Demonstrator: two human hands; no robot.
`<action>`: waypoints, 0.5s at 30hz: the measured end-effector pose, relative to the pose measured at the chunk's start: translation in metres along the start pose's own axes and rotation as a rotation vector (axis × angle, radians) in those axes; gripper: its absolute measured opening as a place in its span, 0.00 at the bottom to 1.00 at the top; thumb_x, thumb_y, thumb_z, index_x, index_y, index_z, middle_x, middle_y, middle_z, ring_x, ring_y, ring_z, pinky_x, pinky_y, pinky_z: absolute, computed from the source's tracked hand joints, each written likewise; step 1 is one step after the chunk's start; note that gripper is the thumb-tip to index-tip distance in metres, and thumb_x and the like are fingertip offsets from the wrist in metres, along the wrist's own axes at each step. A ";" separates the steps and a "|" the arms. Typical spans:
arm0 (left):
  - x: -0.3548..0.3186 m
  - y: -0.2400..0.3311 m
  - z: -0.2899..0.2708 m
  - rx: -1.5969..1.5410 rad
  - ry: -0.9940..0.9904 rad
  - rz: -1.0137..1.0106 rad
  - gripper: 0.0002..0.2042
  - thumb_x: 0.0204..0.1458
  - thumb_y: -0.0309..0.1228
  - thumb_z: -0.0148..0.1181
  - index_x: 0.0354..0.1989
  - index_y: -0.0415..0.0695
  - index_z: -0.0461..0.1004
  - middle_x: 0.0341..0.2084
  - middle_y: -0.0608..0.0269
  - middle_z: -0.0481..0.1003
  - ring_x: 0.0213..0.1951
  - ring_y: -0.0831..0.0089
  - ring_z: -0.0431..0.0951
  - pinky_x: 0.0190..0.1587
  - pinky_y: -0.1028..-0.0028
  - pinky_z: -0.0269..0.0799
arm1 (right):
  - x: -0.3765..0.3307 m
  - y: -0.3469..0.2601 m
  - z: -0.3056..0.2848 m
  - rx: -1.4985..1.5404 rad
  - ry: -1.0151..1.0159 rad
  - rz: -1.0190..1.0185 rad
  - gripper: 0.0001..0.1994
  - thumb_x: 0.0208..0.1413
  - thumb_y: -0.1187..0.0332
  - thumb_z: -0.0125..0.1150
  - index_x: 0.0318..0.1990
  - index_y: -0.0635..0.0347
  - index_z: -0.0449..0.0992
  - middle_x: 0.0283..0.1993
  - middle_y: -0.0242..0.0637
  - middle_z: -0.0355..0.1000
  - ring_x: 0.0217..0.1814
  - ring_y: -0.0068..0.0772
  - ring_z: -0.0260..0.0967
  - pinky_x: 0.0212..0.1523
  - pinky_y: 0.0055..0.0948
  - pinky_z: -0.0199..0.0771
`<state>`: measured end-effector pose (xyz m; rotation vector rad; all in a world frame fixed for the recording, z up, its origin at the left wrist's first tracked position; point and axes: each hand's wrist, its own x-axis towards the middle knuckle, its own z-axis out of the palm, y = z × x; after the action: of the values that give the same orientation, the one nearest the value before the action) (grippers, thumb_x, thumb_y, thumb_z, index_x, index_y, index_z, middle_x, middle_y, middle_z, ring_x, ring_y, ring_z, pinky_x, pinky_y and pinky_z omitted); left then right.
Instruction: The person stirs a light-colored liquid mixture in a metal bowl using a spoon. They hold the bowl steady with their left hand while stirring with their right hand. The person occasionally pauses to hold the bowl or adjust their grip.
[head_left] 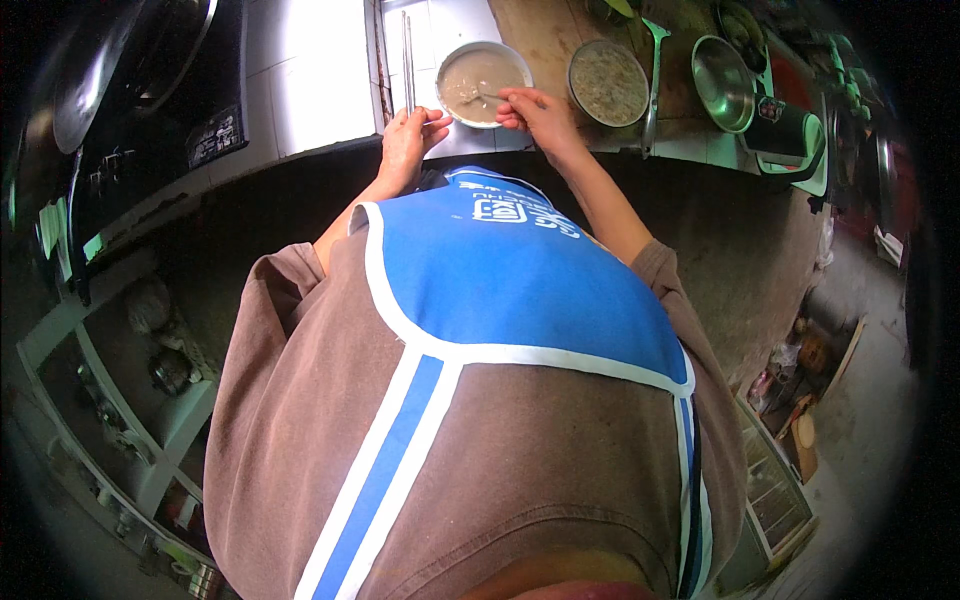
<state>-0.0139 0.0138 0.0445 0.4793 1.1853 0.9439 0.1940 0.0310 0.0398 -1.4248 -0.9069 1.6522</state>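
A white bowl (441, 98) of pale, thick batter-like liquid stands on the white counter in front of me. My right hand (540, 115) pinches the handle of a spoon (489, 97), whose far end dips into the liquid. Beside the bowl's left rim, my left hand (407, 142) is closed on a pair of chopsticks (408, 60) that point up and away from me. Its fingertips are close to the bowl; whether they touch it I cannot tell. To the right sits a second bowl (607, 82), full of a greyish-green shredded food.
A knife (652, 90) with a pale green handle lies right of the second bowl. Further right are a tilted metal bowl (722, 84) and a dark-and-white box-shaped thing (785, 135). A wooden board (545, 30) lies behind the bowls. Dark cookware (95, 90) stands far left.
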 end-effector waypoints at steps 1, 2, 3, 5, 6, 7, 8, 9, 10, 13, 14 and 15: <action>0.000 0.000 0.000 0.001 -0.008 -0.005 0.10 0.58 0.31 0.40 0.36 0.34 0.62 0.41 0.47 0.68 0.45 0.60 0.73 0.49 0.68 0.70 | 0.003 0.000 -0.001 0.020 -0.002 -0.008 0.13 0.56 0.70 0.50 0.43 0.71 0.72 0.34 0.42 0.73 0.32 0.25 0.72 0.34 0.18 0.74; 0.000 0.000 0.000 0.002 -0.016 -0.010 0.10 0.59 0.31 0.40 0.36 0.34 0.62 0.40 0.47 0.69 0.46 0.60 0.73 0.49 0.68 0.70 | 0.004 -0.001 -0.001 0.040 -0.004 -0.017 0.13 0.56 0.70 0.50 0.43 0.71 0.72 0.34 0.43 0.73 0.32 0.25 0.72 0.34 0.18 0.74; 0.000 0.001 -0.001 0.003 -0.023 -0.015 0.11 0.59 0.31 0.40 0.35 0.34 0.63 0.40 0.47 0.69 0.46 0.60 0.73 0.49 0.68 0.70 | 0.005 -0.002 -0.001 0.044 -0.003 -0.029 0.13 0.56 0.70 0.50 0.43 0.71 0.72 0.34 0.42 0.73 0.32 0.25 0.72 0.34 0.18 0.74; 0.003 -0.003 -0.004 -0.001 -0.036 -0.016 0.11 0.59 0.31 0.39 0.34 0.34 0.64 0.39 0.47 0.69 0.46 0.61 0.73 0.49 0.68 0.71 | 0.007 -0.007 -0.002 0.054 0.002 -0.054 0.13 0.56 0.70 0.49 0.43 0.71 0.72 0.35 0.42 0.73 0.33 0.25 0.72 0.35 0.18 0.74; 0.004 -0.004 -0.004 -0.002 -0.043 -0.018 0.12 0.59 0.32 0.39 0.34 0.34 0.64 0.39 0.48 0.69 0.46 0.61 0.73 0.49 0.68 0.71 | 0.008 -0.008 -0.003 0.027 0.006 -0.076 0.12 0.56 0.71 0.49 0.43 0.70 0.72 0.34 0.41 0.73 0.33 0.25 0.72 0.35 0.18 0.74; 0.004 -0.005 -0.004 -0.013 -0.034 -0.019 0.12 0.59 0.31 0.39 0.34 0.34 0.64 0.39 0.48 0.70 0.45 0.61 0.73 0.49 0.68 0.71 | 0.010 -0.008 -0.005 0.001 0.011 -0.098 0.12 0.56 0.71 0.49 0.44 0.69 0.72 0.34 0.40 0.73 0.33 0.24 0.72 0.35 0.18 0.73; 0.004 -0.005 -0.003 -0.024 -0.025 -0.021 0.12 0.59 0.31 0.39 0.34 0.34 0.64 0.38 0.48 0.70 0.45 0.62 0.73 0.49 0.68 0.71 | 0.012 -0.008 -0.008 -0.025 0.016 -0.120 0.12 0.56 0.71 0.49 0.44 0.69 0.72 0.34 0.40 0.74 0.33 0.23 0.72 0.35 0.17 0.73; 0.005 -0.006 -0.002 -0.033 -0.018 -0.023 0.12 0.59 0.31 0.38 0.34 0.34 0.65 0.38 0.48 0.70 0.45 0.62 0.73 0.49 0.68 0.71 | 0.014 -0.008 -0.011 -0.099 0.032 -0.168 0.12 0.56 0.71 0.49 0.43 0.67 0.73 0.33 0.39 0.74 0.33 0.23 0.72 0.35 0.18 0.73; 0.006 -0.008 -0.003 -0.041 -0.016 -0.017 0.12 0.59 0.31 0.39 0.35 0.33 0.64 0.38 0.48 0.70 0.43 0.62 0.74 0.47 0.70 0.72 | 0.017 -0.008 -0.014 -0.173 0.049 -0.216 0.12 0.56 0.70 0.49 0.43 0.66 0.73 0.32 0.38 0.74 0.33 0.23 0.73 0.34 0.19 0.73; 0.009 -0.012 -0.006 -0.051 -0.011 -0.008 0.12 0.58 0.30 0.40 0.36 0.31 0.64 0.36 0.47 0.71 0.41 0.63 0.75 0.44 0.72 0.74 | 0.012 -0.017 -0.020 -0.394 0.128 -0.292 0.12 0.54 0.68 0.50 0.41 0.62 0.75 0.29 0.38 0.75 0.32 0.24 0.73 0.34 0.22 0.72; 0.009 -0.012 -0.006 -0.045 -0.013 -0.012 0.11 0.58 0.30 0.40 0.35 0.31 0.64 0.36 0.47 0.71 0.41 0.63 0.75 0.44 0.73 0.74 | 0.010 -0.020 -0.021 -0.468 0.159 -0.305 0.12 0.53 0.67 0.50 0.41 0.62 0.75 0.28 0.38 0.75 0.31 0.25 0.73 0.33 0.23 0.72; 0.009 -0.011 -0.005 -0.039 -0.018 -0.017 0.11 0.58 0.29 0.40 0.35 0.32 0.64 0.36 0.47 0.71 0.41 0.63 0.75 0.44 0.73 0.74 | 0.009 -0.019 -0.025 -0.495 0.176 -0.322 0.12 0.52 0.66 0.50 0.40 0.61 0.76 0.28 0.39 0.75 0.31 0.27 0.73 0.33 0.25 0.72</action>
<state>-0.0141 0.0143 0.0294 0.4448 1.1512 0.9452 0.2195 0.0487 0.0499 -1.6087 -1.4224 1.0866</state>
